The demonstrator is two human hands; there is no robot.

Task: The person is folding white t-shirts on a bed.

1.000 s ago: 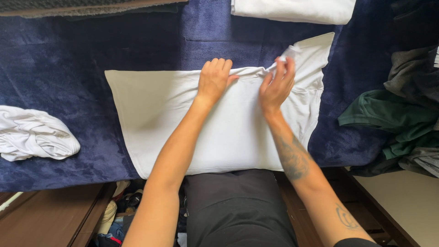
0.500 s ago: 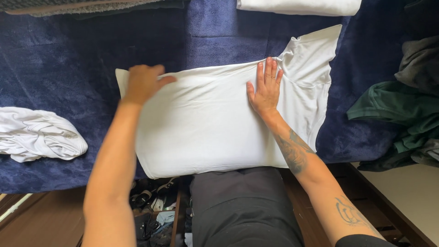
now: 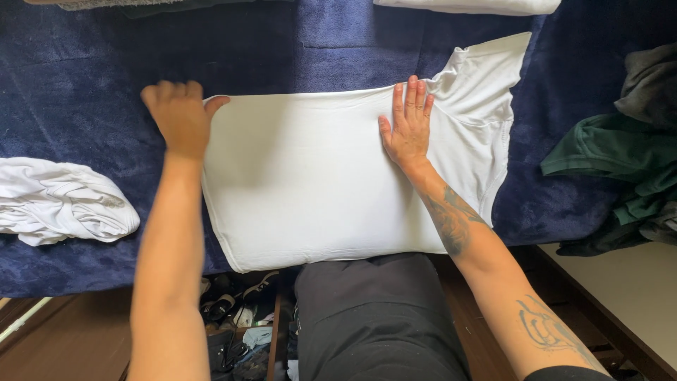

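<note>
Dark blue plush blanket (image 3: 106,92) covers the bed, and the white T-shirt (image 3: 310,183) lies flat across it in front of me. I press my right hand (image 3: 407,125), fingers spread, on the upper edge near the sleeve to pin the cloth. My left hand (image 3: 178,113), loosely curled, sits at the hem end, flattening it. A crumpled white garment (image 3: 60,201) waits left; dark green clothes (image 3: 620,169) are heaped right.
</note>
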